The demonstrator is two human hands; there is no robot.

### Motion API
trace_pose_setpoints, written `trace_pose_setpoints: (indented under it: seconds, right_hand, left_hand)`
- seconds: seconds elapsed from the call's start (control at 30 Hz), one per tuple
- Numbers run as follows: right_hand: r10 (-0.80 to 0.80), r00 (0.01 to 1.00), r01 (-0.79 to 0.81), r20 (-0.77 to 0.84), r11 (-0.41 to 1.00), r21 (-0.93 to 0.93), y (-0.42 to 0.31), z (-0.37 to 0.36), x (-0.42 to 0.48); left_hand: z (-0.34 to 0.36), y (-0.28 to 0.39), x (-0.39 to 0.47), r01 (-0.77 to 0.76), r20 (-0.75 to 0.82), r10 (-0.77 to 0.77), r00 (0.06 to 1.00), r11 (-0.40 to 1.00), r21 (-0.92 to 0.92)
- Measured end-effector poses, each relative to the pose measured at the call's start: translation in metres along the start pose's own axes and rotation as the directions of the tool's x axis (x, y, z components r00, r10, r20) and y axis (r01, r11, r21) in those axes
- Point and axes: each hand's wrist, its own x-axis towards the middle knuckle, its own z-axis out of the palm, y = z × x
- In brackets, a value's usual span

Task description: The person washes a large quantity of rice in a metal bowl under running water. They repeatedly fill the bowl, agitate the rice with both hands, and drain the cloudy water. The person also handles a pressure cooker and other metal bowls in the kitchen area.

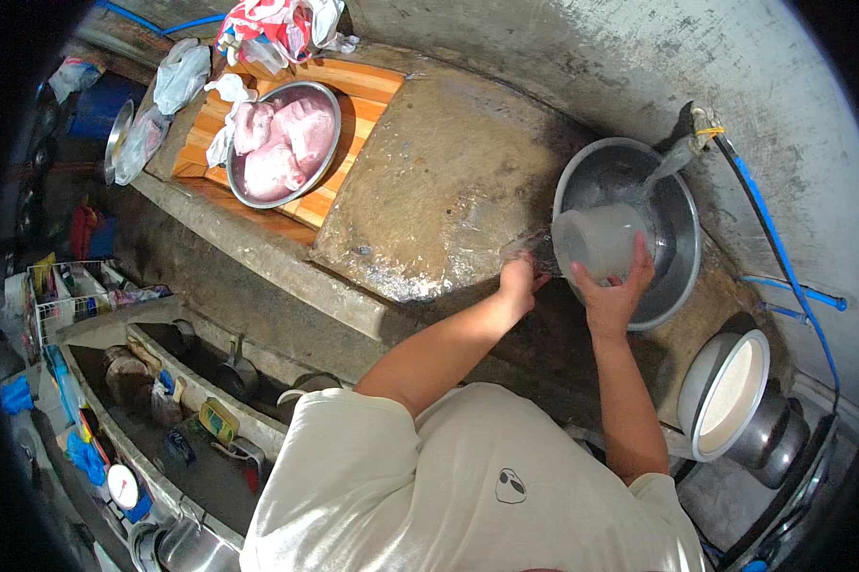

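My right hand [613, 297] grips a translucent plastic container [597, 236], tilted left over a large metal basin [567, 179]. Clear water spills from its mouth toward my left hand [519, 280], which is beside the basin's left rim over the wet concrete counter [444, 164]. Splashing water partly hides my left fingers, so I cannot tell whether they hold anything. At the basin's back right, a tap [703, 127] on the wall has a pale, translucent piece hanging from it, with water running down into the basin.
Left on the counter, a slatted wooden board [369, 89] carries a metal bowl [335, 143] of pale raw meat. Plastic bags [181, 75] lie beyond it. A white-filled bowl [760, 357] stands tilted at right, below a blue hose [776, 222]. A concrete trough [179, 479] holds pans and utensils.
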Motion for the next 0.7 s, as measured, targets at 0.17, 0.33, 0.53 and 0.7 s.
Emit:
trace_pose_setpoints:
  seconds: [0.17,0.33,0.53,0.7]
  right_hand:
    - [-0.211,0.978,0.209,-0.007,0.974,-0.09,-0.017,0.007,0.0]
    - [-0.511,0.86,0.507,0.014,0.849,-0.149,-0.039,0.022,0.013]
    - [-0.72,0.694,0.707,-0.015,0.685,-0.177,-0.059,0.027,0.034]
    - [-0.371,0.914,0.28,-0.164,0.869,-0.408,0.009,-0.009,0.07]
  left_hand:
    - [-0.015,0.01,0.003,0.013,-0.024,-0.014,1.0,0.999,-0.041]
    - [-0.039,0.036,0.021,-0.067,0.038,0.071,0.997,0.993,-0.1]
    - [-0.045,0.082,0.018,-0.205,-0.089,0.192,0.977,0.963,-0.174]
    - [-0.02,0.075,-0.005,-0.357,0.19,0.328,0.925,0.922,0.146]
